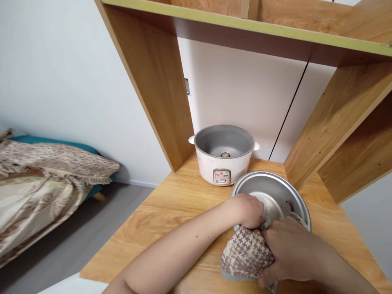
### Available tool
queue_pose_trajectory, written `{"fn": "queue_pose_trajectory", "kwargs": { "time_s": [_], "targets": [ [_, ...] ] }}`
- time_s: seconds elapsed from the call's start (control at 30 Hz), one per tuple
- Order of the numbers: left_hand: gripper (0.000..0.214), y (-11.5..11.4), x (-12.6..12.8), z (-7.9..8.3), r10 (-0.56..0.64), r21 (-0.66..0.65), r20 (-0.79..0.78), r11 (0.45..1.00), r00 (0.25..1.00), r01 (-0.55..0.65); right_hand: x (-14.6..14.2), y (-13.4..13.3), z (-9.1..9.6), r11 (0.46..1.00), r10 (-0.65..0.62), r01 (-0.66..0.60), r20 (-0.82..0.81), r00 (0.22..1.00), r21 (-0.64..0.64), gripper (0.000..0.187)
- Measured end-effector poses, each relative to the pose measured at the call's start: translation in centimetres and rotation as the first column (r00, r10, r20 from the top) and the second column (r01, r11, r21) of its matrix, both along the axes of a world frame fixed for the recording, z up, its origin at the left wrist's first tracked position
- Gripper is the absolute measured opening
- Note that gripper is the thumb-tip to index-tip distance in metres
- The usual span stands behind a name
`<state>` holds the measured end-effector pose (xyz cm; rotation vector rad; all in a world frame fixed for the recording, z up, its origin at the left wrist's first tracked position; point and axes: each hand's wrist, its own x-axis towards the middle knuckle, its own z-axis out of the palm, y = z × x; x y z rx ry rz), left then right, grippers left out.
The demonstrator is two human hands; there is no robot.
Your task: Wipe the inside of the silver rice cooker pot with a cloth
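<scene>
A metal inner pot (pixel 277 192) is tilted toward me on the wooden table (pixel 171 220). My left hand (pixel 246 210) is closed on the pot's near rim. My right hand (pixel 290 253) is closed on a brown and white houndstooth cloth (pixel 245 253), pressed against the pot's near wall and rim. Behind them stands a white rice cooker body (pixel 224 154), open and without its pot, its control switch facing me.
Wooden shelf uprights (pixel 159 81) rise on both sides of the cooker, with a shelf board (pixel 245 24) overhead. A bed with a patterned blanket (pixel 45 179) lies at the left over a grey floor. A white wall stands behind.
</scene>
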<state>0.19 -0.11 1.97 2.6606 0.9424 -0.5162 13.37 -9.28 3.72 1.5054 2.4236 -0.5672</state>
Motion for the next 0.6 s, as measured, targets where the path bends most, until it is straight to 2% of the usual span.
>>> {"fn": "queue_pose_trajectory", "kwargs": {
  "time_s": [0.13, 0.6],
  "targets": [
    [0.054, -0.03, 0.01, 0.08, -0.006, -0.003, 0.001, 1.000, 1.000, 0.006, -0.03, 0.15, -0.02, 1.000, -0.015, 0.015, -0.014, 1.000, -0.010, 0.054],
    [0.052, 0.06, -0.05, -0.20, -0.006, 0.002, 0.016, 1.000, 1.000, 0.006, -0.03, 0.20, 0.25, 0.999, -0.036, 0.035, -0.048, 0.998, -0.032, 0.056]
  ]
}}
